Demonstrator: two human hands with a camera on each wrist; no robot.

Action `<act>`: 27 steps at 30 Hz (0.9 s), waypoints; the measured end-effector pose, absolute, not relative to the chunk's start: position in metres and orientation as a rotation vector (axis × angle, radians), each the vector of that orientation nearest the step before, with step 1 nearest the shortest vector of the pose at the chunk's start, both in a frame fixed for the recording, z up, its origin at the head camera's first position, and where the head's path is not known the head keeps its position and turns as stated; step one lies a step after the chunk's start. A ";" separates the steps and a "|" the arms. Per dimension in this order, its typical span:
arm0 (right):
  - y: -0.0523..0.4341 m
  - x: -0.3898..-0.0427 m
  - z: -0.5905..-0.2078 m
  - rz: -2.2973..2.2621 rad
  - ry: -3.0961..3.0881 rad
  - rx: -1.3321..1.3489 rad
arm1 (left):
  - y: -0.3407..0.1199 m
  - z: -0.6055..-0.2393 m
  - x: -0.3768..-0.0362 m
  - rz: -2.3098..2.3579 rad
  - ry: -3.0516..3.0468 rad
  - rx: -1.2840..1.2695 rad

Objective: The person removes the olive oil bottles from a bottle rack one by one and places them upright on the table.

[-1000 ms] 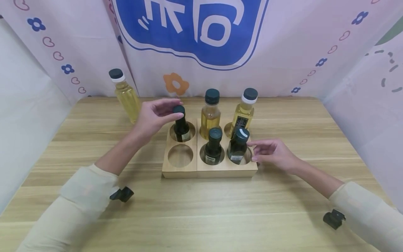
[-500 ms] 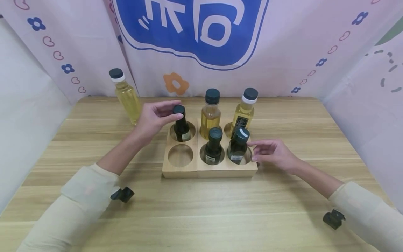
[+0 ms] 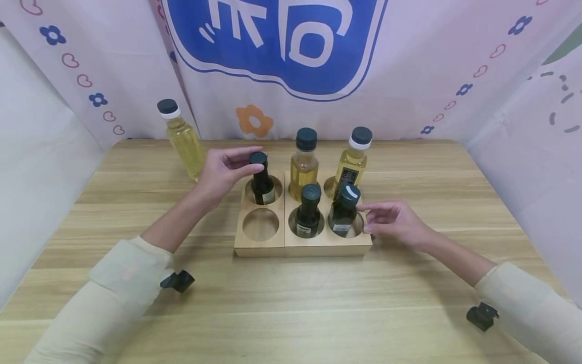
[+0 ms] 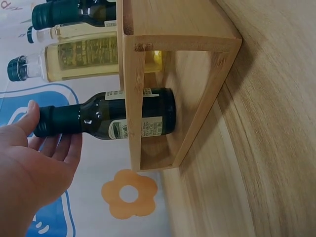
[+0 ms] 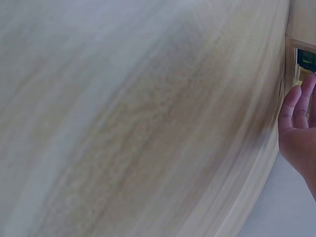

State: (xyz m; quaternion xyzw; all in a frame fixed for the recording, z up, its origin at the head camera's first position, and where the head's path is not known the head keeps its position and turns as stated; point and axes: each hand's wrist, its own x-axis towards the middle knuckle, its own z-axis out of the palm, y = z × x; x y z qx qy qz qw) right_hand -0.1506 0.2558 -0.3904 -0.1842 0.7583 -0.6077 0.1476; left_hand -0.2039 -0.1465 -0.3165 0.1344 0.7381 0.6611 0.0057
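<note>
A dark green glass bottle with a paper label stands in the back-left hole of a wooden bottle rack. My left hand holds this bottle by its cap, thumb on one side and fingers on the other. In the left wrist view, the bottle's base shows inside the rack's open end. My right hand has its fingertips at the rack's right end, beside a dark bottle in the front-right hole. The right wrist view catches the fingers extended against the rack's side.
Another dark bottle and two yellow oil bottles, one mid-back and one back-right, fill other holes. The front-left hole holds no bottle. A tall oil bottle stands on the table at the left, behind my left hand.
</note>
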 end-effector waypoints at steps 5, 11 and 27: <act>0.256 -0.151 -0.390 -1.755 2.173 -0.535 | -0.147 -0.316 -0.204 2.097 2.289 0.417; 0.256 -0.153 -0.391 -1.756 2.167 -0.549 | -0.147 -0.314 -0.203 2.103 2.284 0.403; 0.256 -0.151 -0.391 -1.765 2.163 -0.549 | -0.145 -0.314 -0.203 2.132 2.265 0.386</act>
